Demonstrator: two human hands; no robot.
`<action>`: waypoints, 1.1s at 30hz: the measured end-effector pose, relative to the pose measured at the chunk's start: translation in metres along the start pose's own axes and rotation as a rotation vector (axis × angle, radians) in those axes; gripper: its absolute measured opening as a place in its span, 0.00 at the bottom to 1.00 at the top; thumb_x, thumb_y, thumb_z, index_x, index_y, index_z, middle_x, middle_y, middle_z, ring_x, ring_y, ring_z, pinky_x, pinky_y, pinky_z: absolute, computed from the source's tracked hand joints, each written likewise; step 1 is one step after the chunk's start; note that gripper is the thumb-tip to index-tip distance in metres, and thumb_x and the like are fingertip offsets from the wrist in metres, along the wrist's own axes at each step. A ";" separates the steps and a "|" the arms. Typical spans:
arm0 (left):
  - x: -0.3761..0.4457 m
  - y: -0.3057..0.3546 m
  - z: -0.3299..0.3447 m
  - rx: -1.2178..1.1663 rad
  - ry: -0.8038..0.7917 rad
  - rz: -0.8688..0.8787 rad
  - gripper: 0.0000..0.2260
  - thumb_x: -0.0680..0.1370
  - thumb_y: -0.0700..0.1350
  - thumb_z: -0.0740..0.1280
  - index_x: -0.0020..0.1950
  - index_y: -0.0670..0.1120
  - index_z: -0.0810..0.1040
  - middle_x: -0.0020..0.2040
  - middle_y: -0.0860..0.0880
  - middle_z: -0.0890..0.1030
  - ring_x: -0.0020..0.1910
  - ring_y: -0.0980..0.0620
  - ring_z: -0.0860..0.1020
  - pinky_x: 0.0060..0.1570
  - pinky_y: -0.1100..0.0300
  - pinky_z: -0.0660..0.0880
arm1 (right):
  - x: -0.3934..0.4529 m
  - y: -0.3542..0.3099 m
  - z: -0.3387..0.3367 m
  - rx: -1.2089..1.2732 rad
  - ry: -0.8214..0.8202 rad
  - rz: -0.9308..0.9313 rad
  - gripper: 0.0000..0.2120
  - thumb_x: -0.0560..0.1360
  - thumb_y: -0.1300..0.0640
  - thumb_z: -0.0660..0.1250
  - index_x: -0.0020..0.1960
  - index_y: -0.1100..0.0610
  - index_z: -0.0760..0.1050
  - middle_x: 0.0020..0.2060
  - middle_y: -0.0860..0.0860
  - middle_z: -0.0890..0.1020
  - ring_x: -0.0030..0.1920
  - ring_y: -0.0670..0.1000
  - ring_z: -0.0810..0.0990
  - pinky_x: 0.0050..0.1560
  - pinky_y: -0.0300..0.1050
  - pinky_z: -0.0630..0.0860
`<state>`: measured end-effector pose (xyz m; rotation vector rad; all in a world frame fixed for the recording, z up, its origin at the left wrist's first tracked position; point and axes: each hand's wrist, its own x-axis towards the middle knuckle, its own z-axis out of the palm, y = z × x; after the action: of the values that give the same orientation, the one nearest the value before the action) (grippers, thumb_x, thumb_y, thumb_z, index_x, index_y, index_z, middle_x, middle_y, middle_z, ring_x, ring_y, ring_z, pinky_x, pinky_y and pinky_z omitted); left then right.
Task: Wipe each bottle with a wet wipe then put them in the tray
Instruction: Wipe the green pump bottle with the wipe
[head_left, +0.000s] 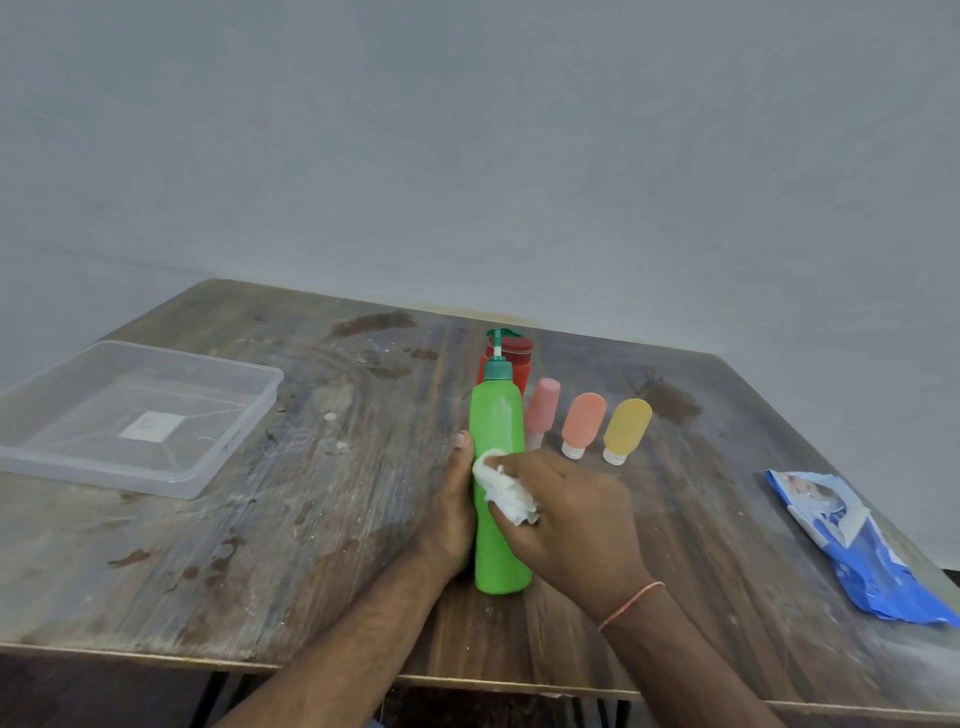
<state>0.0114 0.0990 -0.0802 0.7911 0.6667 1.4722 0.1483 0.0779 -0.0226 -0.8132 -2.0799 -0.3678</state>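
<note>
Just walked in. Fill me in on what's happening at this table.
A person is wiping a green pump bottle that lies on the table. The left hand steadies it from the side, and the right hand rubs a crumpled wet wipe over it. A red bottle and three small tubes wait behind. The clear tray at left holds no bottles yet.

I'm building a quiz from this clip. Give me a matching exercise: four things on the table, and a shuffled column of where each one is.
Things:
1. green pump bottle
2. clear tray
3. blue wipes pack
4. yellow tube

Places:
A. far left of the table
B. between the two hands
C. right end of the row of small tubes
D. near the table's right edge

Pairs: 1-B, 2-A, 3-D, 4-C
</note>
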 end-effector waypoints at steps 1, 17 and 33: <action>0.001 -0.002 -0.001 0.010 0.016 0.010 0.34 0.80 0.70 0.54 0.62 0.44 0.85 0.59 0.40 0.86 0.60 0.45 0.85 0.61 0.51 0.80 | 0.001 0.002 -0.001 0.000 0.020 0.020 0.09 0.77 0.45 0.71 0.50 0.50 0.84 0.41 0.45 0.87 0.35 0.49 0.84 0.30 0.44 0.77; 0.005 -0.002 0.004 -0.045 0.005 0.105 0.31 0.74 0.72 0.58 0.39 0.48 0.89 0.39 0.47 0.86 0.42 0.53 0.86 0.45 0.60 0.82 | 0.010 0.000 0.005 0.016 -0.077 -0.095 0.07 0.74 0.48 0.76 0.49 0.48 0.84 0.40 0.44 0.85 0.37 0.51 0.84 0.31 0.47 0.78; -0.004 0.001 0.005 0.050 0.062 0.097 0.34 0.78 0.72 0.58 0.62 0.46 0.86 0.61 0.41 0.86 0.62 0.45 0.83 0.59 0.55 0.80 | 0.013 0.013 0.001 0.079 0.053 -0.025 0.10 0.76 0.46 0.72 0.48 0.52 0.84 0.42 0.44 0.87 0.37 0.49 0.85 0.32 0.45 0.78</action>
<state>0.0141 0.0944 -0.0766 0.8293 0.7226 1.5787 0.1509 0.0934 -0.0128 -0.7242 -2.0435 -0.3155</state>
